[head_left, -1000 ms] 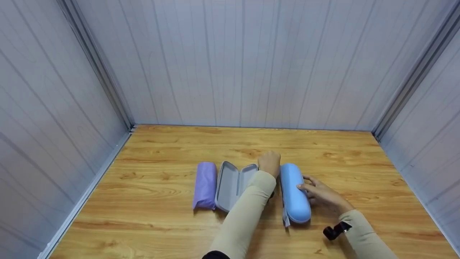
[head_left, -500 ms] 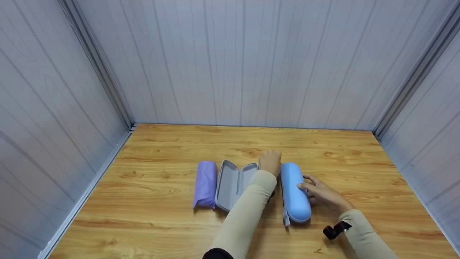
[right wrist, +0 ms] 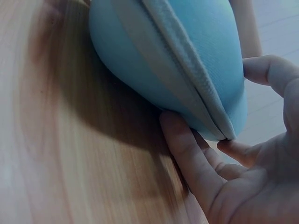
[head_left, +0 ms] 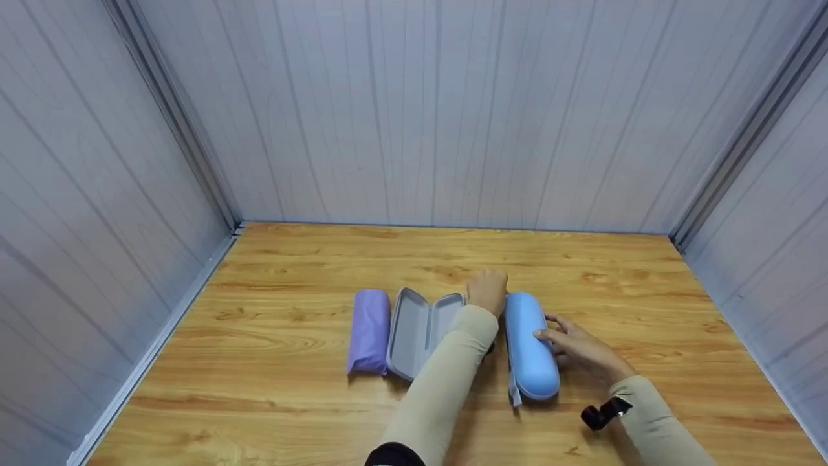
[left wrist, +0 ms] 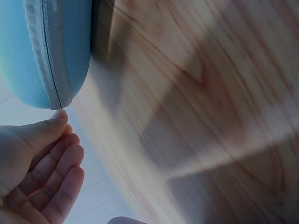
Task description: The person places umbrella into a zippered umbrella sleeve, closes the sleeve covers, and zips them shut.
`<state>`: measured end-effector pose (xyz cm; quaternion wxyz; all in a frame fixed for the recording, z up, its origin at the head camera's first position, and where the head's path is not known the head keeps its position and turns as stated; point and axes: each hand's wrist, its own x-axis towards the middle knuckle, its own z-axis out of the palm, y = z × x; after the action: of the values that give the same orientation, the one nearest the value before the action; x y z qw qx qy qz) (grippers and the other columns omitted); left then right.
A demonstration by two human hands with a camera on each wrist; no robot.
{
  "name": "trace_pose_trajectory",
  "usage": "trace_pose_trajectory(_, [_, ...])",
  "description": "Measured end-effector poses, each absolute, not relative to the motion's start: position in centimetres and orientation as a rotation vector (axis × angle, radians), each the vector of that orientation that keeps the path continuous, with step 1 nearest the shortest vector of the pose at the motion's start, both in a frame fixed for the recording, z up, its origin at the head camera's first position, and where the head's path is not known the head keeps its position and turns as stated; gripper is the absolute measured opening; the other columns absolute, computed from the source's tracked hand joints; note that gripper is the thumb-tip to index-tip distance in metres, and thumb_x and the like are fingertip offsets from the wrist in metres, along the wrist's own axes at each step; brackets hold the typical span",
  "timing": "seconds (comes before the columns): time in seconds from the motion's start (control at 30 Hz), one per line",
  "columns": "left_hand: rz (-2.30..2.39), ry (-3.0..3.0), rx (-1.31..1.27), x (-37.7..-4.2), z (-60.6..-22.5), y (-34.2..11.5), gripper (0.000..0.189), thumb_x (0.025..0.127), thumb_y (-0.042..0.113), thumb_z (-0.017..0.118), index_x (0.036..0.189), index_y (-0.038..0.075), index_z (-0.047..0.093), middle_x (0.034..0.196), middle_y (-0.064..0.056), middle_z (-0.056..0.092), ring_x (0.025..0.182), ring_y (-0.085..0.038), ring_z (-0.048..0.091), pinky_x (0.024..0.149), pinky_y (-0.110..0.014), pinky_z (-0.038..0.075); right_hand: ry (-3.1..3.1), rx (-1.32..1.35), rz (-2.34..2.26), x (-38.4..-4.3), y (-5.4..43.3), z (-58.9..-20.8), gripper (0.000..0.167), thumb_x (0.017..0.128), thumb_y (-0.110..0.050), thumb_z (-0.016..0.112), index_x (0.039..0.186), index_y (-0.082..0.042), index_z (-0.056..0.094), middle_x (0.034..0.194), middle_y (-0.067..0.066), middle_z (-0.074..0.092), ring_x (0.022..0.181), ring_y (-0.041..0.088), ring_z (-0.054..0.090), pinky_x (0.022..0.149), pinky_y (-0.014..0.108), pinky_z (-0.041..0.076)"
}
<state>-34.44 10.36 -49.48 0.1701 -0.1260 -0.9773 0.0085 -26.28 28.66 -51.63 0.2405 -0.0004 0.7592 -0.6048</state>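
Note:
A blue zippered glasses case (head_left: pixel 532 346) lies on the wooden table, closed along its length. My left hand (head_left: pixel 486 291) is at its far end. In the left wrist view, the thumb and forefinger of that hand pinch right at the end of the zipper band (left wrist: pixel 50 56); whatever tab lies between them is hidden. My right hand (head_left: pixel 579 349) holds the case from the right, thumb over the top and fingers along the side. Left of my forearm, an open grey-lined case (head_left: pixel 409 333) lies spread, partly covered by the sleeve.
A purple, creased, soft-looking pouch (head_left: pixel 369 333) lies against the left side of the open case. A grey fabric strap (head_left: pixel 515 391) hangs at the blue case's near end. Pale panel walls (head_left: pixel 433 116) enclose the table (head_left: pixel 272 388) at the back and both sides.

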Motion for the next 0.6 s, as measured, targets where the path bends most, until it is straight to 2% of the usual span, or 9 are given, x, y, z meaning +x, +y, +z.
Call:
trace_pose_trajectory(0.13, [0.02,-2.765,-0.368,-34.51,-49.65,10.42,0.014,0.093,0.02,0.072,0.08,0.021,0.077,0.073,0.004,0.07,0.061,-0.009,0.063,0.044,-0.024,0.05,2.076,-0.021,-1.643,-26.31,28.72,-51.69,0.085,0.098,-0.037,0.063,0.158,-0.006,0.013,0.15,0.035,0.031,0.128,0.047,0.047,0.097,0.051,0.05])
trace_pose_trajectory(0.37, [-0.135,-2.808,-0.373,-34.6,-49.55,10.5,0.018,0.094,0.015,0.07,0.077,0.018,0.075,0.075,0.001,0.07,0.062,-0.01,0.062,0.045,-0.026,0.05,2.075,-0.03,-1.655,-26.46,28.72,-51.81,0.084,0.098,-0.036,0.064,0.158,-0.006,0.014,0.15,0.032,0.032,0.122,0.042,0.053,0.092,0.048,0.052])
trace_pose_trajectory(0.6, [-0.068,-2.72,-0.373,-34.5,-50.03,10.75,0.025,0.094,0.011,0.068,0.071,0.018,0.072,0.07,0.001,0.068,0.058,-0.009,0.061,0.045,-0.023,0.048,2.09,-0.056,-1.654,-26.37,28.55,-51.92,0.082,0.098,-0.035,0.064,0.157,-0.003,0.015,0.15,0.033,0.032,0.125,0.043,0.051,0.096,0.048,0.051])
